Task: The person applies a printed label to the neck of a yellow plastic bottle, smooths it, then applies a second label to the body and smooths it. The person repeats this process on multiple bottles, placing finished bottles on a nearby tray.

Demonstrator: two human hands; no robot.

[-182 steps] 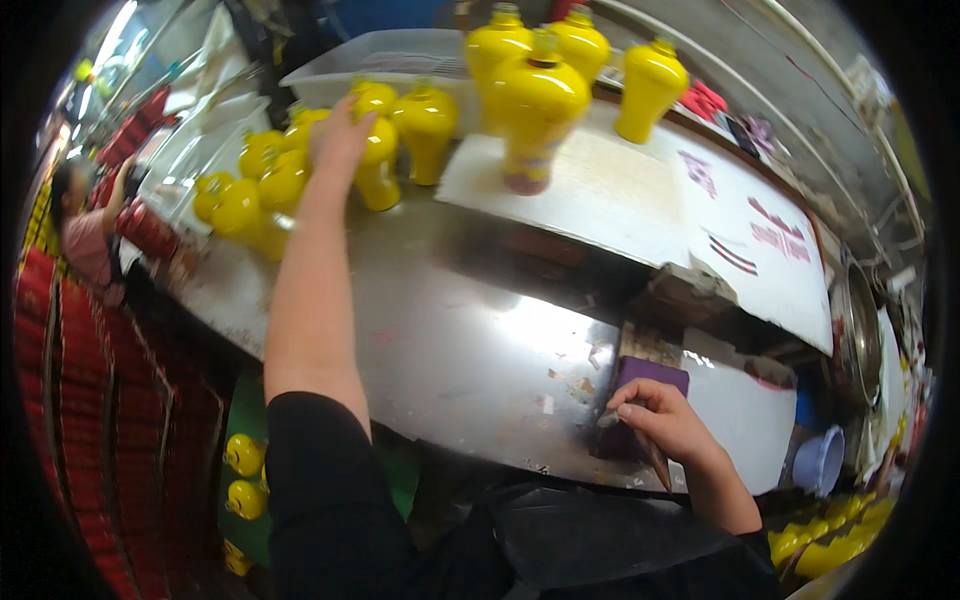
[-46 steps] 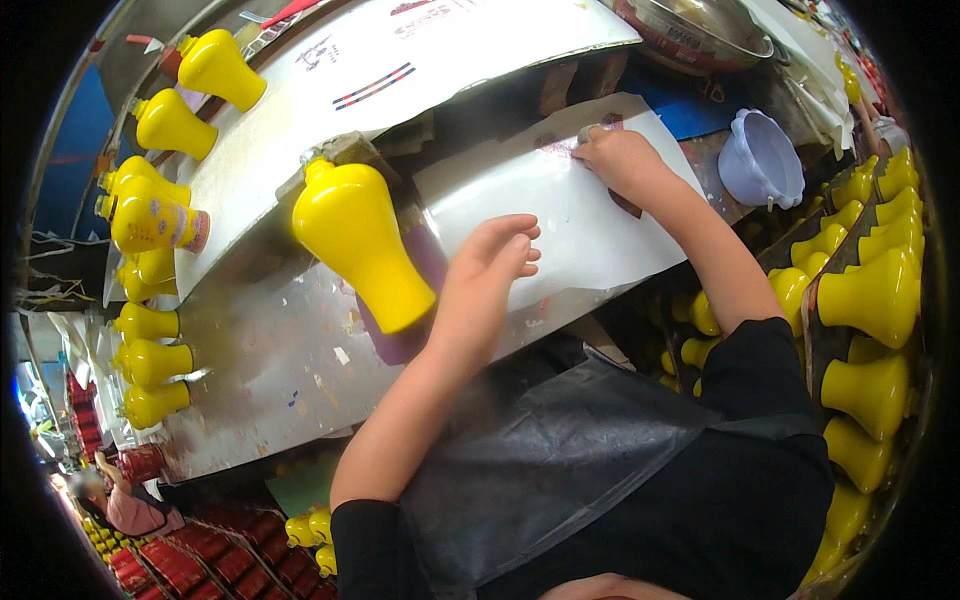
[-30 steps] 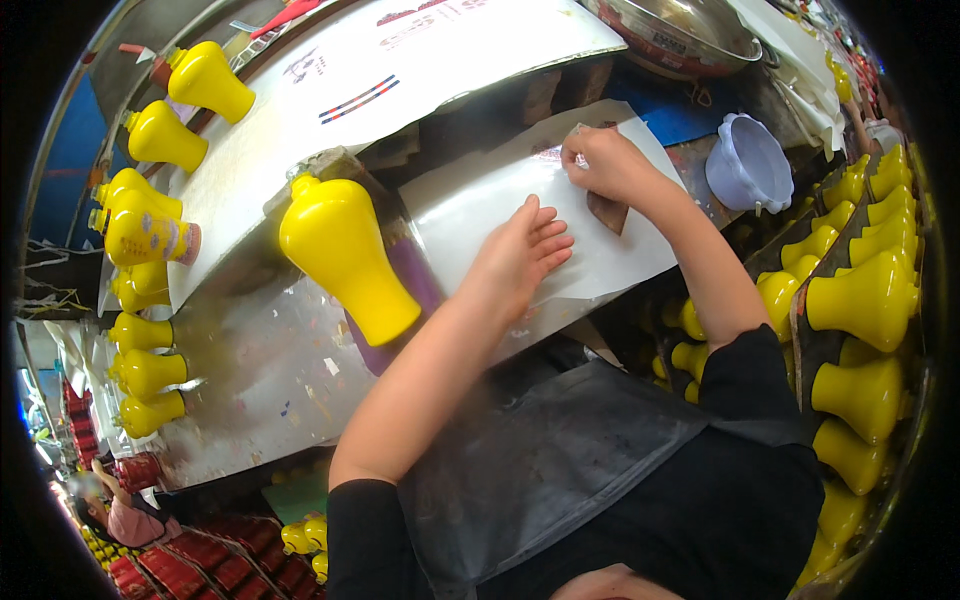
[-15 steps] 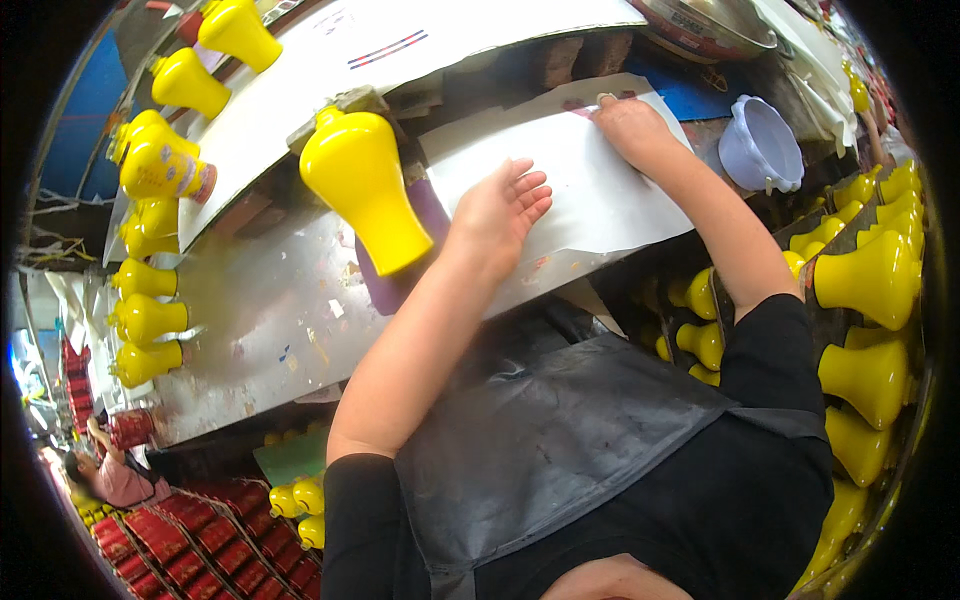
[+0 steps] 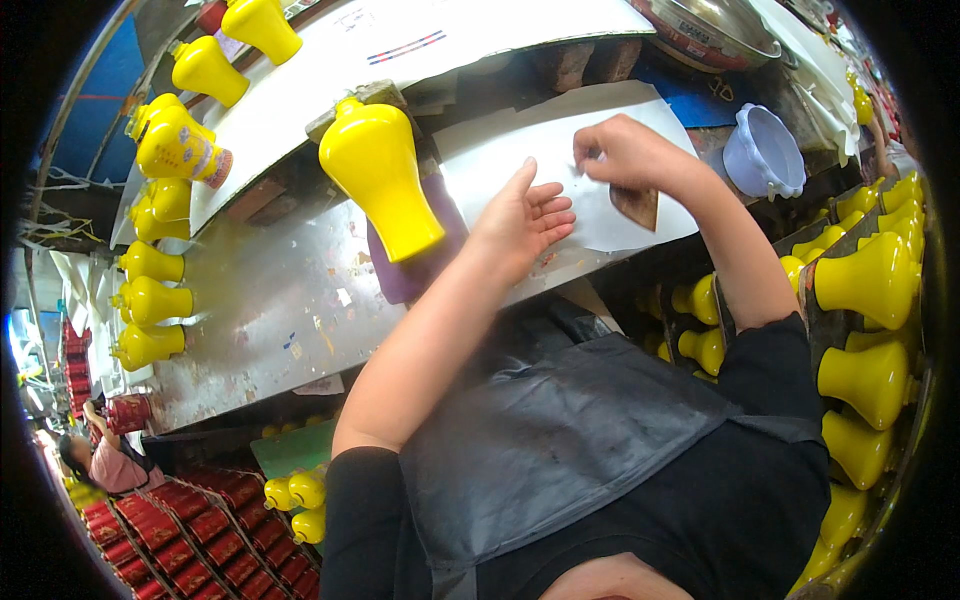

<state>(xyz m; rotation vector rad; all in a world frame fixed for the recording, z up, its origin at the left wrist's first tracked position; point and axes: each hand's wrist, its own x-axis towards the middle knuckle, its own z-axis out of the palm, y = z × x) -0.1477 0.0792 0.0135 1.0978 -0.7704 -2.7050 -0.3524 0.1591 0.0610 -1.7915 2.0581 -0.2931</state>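
My left hand [image 5: 522,220] is held above the near edge of a white sheet [image 5: 500,140], fingers spread and palm turned up, with nothing in it. Over the same sheet my right hand [image 5: 632,155] is closed, thumb and fingers curled together. A brown, flat, wedge-shaped piece [image 5: 636,208] sticks out beneath its palm; most of it is hidden by the hand. Left of my left hand, a glossy yellow vase [image 5: 378,175] lies with its narrow neck toward a dark block [image 5: 385,93] and its base over a purple cloth [image 5: 400,285].
More yellow vases [image 5: 155,300] line the bench's left side, one decorated vase [image 5: 178,145] among them. A lavender bucket [image 5: 760,155] and a metal basin [image 5: 715,30] stand at the far right. Racked yellow vases [image 5: 865,275] fill the right. A person [image 5: 118,465] works at far left near red items.
My right hand has drawn back from the sheet's far edge, and the brown piece now shows beneath it. My left hand has shifted slightly right. The view has turned a little.
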